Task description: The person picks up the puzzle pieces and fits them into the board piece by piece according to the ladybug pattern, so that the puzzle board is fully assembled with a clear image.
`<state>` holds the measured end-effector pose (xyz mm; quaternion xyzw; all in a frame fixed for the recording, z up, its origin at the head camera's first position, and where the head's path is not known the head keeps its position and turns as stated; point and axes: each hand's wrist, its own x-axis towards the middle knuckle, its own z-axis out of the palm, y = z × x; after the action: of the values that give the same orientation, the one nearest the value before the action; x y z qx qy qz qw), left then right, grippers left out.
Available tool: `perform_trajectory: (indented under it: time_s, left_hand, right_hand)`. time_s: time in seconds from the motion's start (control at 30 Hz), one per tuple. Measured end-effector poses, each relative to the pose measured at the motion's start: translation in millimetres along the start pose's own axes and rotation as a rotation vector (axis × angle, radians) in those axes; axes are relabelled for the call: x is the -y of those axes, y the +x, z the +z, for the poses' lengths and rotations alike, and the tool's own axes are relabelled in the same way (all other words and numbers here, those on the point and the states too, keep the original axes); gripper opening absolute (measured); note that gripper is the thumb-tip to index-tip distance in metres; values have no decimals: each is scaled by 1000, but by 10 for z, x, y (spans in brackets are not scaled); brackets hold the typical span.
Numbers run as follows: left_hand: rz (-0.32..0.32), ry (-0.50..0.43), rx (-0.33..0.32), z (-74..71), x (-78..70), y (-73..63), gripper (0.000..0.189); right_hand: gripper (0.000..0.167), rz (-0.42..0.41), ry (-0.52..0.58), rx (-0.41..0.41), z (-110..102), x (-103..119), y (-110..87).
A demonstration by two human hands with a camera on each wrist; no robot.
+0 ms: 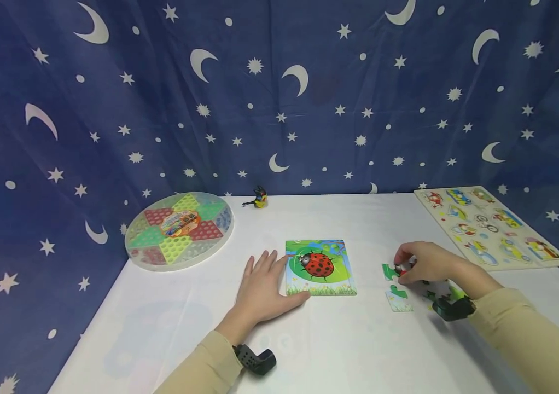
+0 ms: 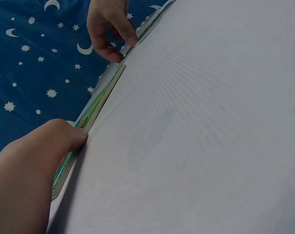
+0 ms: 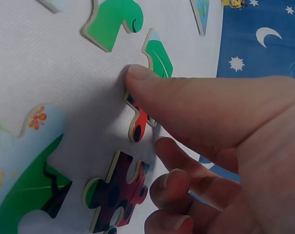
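A square ladybug picture board lies flat on the white table. My left hand rests at its left side, fingers spread. In the left wrist view the thumb lies at the board's edge. To the right, my right hand bends over loose jigsaw pieces. Its thumb and index finger pinch a red, black and green puzzle piece, partly hidden by the thumb. Close by lie a dark red spotted piece, a green piece and a pale blue and green piece with flowers.
A round Chinese checkers board sits at the back left. Behind the ladybug board stands a small yellow and black figure. A wooden picture board of vehicles lies at the back right. A blue moon-and-star cloth hangs behind the table.
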<state>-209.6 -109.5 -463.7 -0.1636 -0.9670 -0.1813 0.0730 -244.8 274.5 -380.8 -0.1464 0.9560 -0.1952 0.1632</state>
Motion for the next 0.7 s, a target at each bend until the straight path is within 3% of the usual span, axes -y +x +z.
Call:
perform_trajectory:
  time_s: [0.33, 0.7]
  left_hand:
    - [-5, 11, 13, -29, -12, 4, 101]
    - [-2, 16, 22, -22, -12, -7, 101]
  right_hand:
    - [41, -7, 14, 12, -9, -3, 36]
    - [39, 11, 110, -61, 86, 49, 103]
